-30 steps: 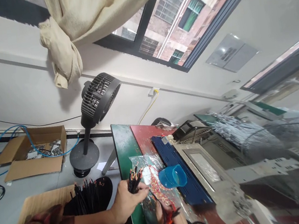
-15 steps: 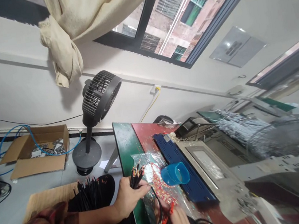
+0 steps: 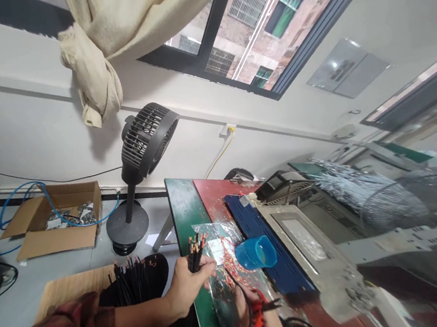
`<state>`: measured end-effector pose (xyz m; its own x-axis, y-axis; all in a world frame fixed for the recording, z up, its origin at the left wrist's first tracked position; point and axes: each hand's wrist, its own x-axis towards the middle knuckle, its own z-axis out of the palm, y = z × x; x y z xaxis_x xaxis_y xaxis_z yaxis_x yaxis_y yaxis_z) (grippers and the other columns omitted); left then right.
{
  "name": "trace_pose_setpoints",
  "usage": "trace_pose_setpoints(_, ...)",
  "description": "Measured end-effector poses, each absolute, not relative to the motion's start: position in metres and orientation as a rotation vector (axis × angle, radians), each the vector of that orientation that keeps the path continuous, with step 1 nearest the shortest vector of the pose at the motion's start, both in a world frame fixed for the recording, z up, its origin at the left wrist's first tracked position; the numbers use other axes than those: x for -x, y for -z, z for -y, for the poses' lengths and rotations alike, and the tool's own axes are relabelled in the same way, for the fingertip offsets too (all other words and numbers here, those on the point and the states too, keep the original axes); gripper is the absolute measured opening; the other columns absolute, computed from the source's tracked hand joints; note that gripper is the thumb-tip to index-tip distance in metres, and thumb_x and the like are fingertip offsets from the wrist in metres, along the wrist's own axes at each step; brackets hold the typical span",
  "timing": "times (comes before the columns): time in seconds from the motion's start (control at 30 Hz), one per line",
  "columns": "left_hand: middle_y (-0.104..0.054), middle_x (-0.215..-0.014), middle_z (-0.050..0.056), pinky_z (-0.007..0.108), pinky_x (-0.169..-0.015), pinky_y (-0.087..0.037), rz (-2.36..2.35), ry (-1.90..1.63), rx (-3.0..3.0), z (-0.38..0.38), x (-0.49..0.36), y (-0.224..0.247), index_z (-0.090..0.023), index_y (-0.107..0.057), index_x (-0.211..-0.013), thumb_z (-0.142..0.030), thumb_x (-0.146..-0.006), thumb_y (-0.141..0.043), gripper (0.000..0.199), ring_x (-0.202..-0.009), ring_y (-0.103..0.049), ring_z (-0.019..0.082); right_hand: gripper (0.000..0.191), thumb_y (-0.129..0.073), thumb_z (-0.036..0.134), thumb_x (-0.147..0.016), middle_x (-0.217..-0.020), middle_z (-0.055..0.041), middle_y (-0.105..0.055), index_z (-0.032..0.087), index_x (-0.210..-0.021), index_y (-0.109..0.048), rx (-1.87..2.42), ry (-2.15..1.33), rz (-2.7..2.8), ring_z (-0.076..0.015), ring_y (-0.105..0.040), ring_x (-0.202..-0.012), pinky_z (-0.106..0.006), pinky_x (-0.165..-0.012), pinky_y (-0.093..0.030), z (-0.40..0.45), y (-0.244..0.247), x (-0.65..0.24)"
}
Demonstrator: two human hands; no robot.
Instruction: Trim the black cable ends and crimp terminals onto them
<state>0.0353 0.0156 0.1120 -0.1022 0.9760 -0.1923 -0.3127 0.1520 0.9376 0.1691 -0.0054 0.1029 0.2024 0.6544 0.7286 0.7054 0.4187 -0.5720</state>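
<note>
Wires (image 3: 194, 248) bunched in left fingers (image 3: 206, 268); right fingers (image 3: 243, 302) grip red cutters (image 3: 258, 314); blue cup (image 3: 255, 253) contents unclear.

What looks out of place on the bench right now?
The blue cup lies tipped on its side beside the clear plastic bag, and small red and yellow bits lie scattered over the bag, like a spill.

Bench top (image 3: 186, 210) is green along the edge, red further in. Sitting on it: a clear plastic sheet (image 3: 222, 286) covered in wire scraps, a blue cup (image 3: 255, 253), a blue tray (image 3: 273, 255).
</note>
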Motion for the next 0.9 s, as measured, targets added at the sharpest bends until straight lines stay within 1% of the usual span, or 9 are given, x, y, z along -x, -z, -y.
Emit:
trace_pose_setpoints(0.13, -0.06, -0.064, 0.002, 0.02, -0.049, -0.035, -1.108, -1.287, -0.728, -0.017, -0.036, -0.111, -0.009, -0.067, -0.084, -0.042, -0.07, -0.064, 0.035, -0.047, -0.043, 0.006, 0.028, -0.066, 0.042, -0.074, -0.072, -0.0069, -0.071, 0.014, -0.08, -0.071, 1.38, -0.118, 1.435, -0.0174, -0.063, -0.058, -0.026, -0.059, -0.05, 0.004, -0.097, -0.179)
trace_pose_setpoints(0.3, -0.06, -0.062, 0.002, 0.02, -0.049, -0.036, -1.083, -1.288, -0.726, -0.013, -0.039, -0.113, -0.01, -0.067, -0.083, -0.041, -0.066, -0.068, 0.035, -0.048, -0.045, 0.007, 0.033, -0.066, 0.047, -0.071, -0.07, -0.0074, -0.072, 0.014, -0.077, -0.071, 1.353, -0.133, 1.44, -0.0188, -0.064, -0.057, -0.027, -0.059, -0.051, 0.002, -0.096, -0.182)
trace_pose_setpoints(0.53, -0.059, -0.061, 0.001, 0.02, -0.049, -0.036, -1.111, -1.289, -0.717, -0.013, -0.039, -0.115, -0.009, -0.067, -0.079, -0.035, -0.064, -0.07, 0.031, -0.048, -0.045, 0.007, 0.024, -0.067, 0.039, -0.074, -0.071, -0.0082, -0.071, 0.015, -0.074, -0.07, 1.248, -0.076, 1.504, -0.0183, -0.064, -0.059, -0.028, -0.062, -0.051, 0.003, -0.089, -0.177)
trace_pose_setpoints(0.73, -0.059, -0.061, 0.001, 0.02, -0.048, -0.035, -1.125, -1.288, -0.683, -0.014, -0.039, -0.12, -0.009, -0.066, -0.076, -0.034, -0.061, -0.072, 0.029, -0.047, -0.045, 0.006, 0.025, -0.067, 0.039, -0.074, -0.072, -0.009, -0.071, 0.015, -0.078, -0.07, 1.262, -0.036, 1.508, -0.0188, -0.065, -0.061, -0.029, -0.064, -0.052, 0.004, -0.087, -0.178)
trace_pose_setpoints(0.8, -0.056, -0.057, -0.001, 0.019, -0.046, -0.032, -1.127, -1.268, -0.668, -0.014, -0.038, -0.122, -0.009, -0.066, -0.075, -0.034, -0.06, -0.072, 0.03, -0.046, -0.043, 0.006, 0.026, -0.066, 0.041, -0.074, -0.071, -0.0086, -0.071, 0.015, -0.077, -0.07, 1.267, -0.044, 1.508, -0.019, -0.065, -0.061, -0.029, -0.064, -0.052, 0.004, -0.089, -0.178)
trace_pose_setpoints(0.9, -0.05, -0.049, -0.004, 0.018, -0.038, -0.021, -1.104, -1.181, -0.616, -0.014, -0.036, -0.126, -0.01, -0.065, -0.078, -0.036, -0.06, -0.072, 0.032, -0.041, -0.038, 0.004, 0.029, -0.066, 0.044, -0.073, -0.073, -0.0087, -0.071, 0.015, -0.077, -0.071, 1.257, -0.09, 1.52, -0.0193, -0.065, -0.061, -0.029, -0.063, -0.051, 0.004, -0.092, -0.178)
